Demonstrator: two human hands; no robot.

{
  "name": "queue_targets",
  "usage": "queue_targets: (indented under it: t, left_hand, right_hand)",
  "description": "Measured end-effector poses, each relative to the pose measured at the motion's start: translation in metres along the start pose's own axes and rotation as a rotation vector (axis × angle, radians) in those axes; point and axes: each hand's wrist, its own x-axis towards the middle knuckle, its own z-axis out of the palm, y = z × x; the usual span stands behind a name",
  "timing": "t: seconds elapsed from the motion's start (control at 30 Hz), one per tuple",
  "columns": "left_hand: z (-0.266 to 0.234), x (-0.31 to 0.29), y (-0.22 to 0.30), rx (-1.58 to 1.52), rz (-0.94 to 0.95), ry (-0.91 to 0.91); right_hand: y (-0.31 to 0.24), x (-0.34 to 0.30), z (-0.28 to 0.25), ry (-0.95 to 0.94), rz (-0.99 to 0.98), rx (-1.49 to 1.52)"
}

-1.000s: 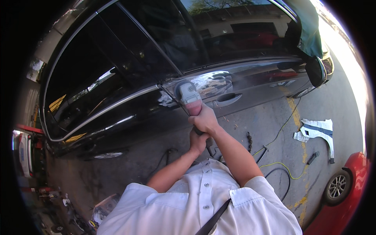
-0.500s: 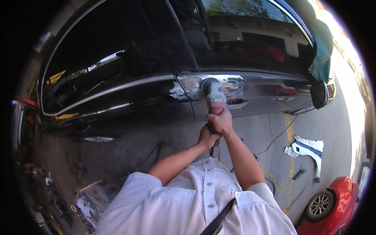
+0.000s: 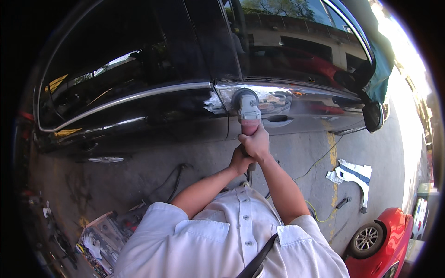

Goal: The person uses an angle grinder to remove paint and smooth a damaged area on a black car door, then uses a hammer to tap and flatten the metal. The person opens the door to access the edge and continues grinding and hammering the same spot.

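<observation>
Both my hands grip an angle grinder [image 3: 249, 113] with a grey head and a pinkish-red body. My right hand [image 3: 257, 142] is wrapped around the body just behind the head. Lower down, my left hand [image 3: 241, 161] closes around the rear handle part. The grinder's round disc lies against a bare, shiny metal patch [image 3: 273, 98] on the dark car door [image 3: 315, 121], close to the seam between the doors. A door handle [image 3: 280, 119] sits just right of the grinder. The disc's working face is hidden.
A white fender panel [image 3: 359, 178] lies on the floor at right, near a yellow-green cord [image 3: 320, 217] and a small dark tool [image 3: 343, 203]. A red car [image 3: 389, 238] stands at lower right. Cluttered trays [image 3: 104, 236] are at lower left. A side mirror [image 3: 372, 116] juts out.
The grinder has moved left along the metal patch, nearer the door seam. Sparks seen to its right earlier no longer show. Both hands keep their grip.
</observation>
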Motion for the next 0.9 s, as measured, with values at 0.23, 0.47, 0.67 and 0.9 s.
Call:
queue_targets:
  t: [0.23,0.47,0.67,0.9]
  left_hand:
    - [0.004,0.005,0.004,-0.019,-0.17,-0.314]
    - [-0.015,-0.011,-0.021,0.081,0.085,-0.03]
    - [-0.016,-0.03,-0.026,0.041,0.108,0.007]
    - [-0.032,-0.006,-0.016,0.004,0.123,0.024]
  right_hand:
    - [0.011,-0.02,-0.019,0.213,0.246,0.097]
    - [-0.014,-0.016,0.015,-0.052,0.035,-0.083]
    - [-0.019,-0.029,0.021,-0.06,0.132,-0.135]
    - [-0.032,-0.006,0.032,-0.059,-0.004,-0.102]
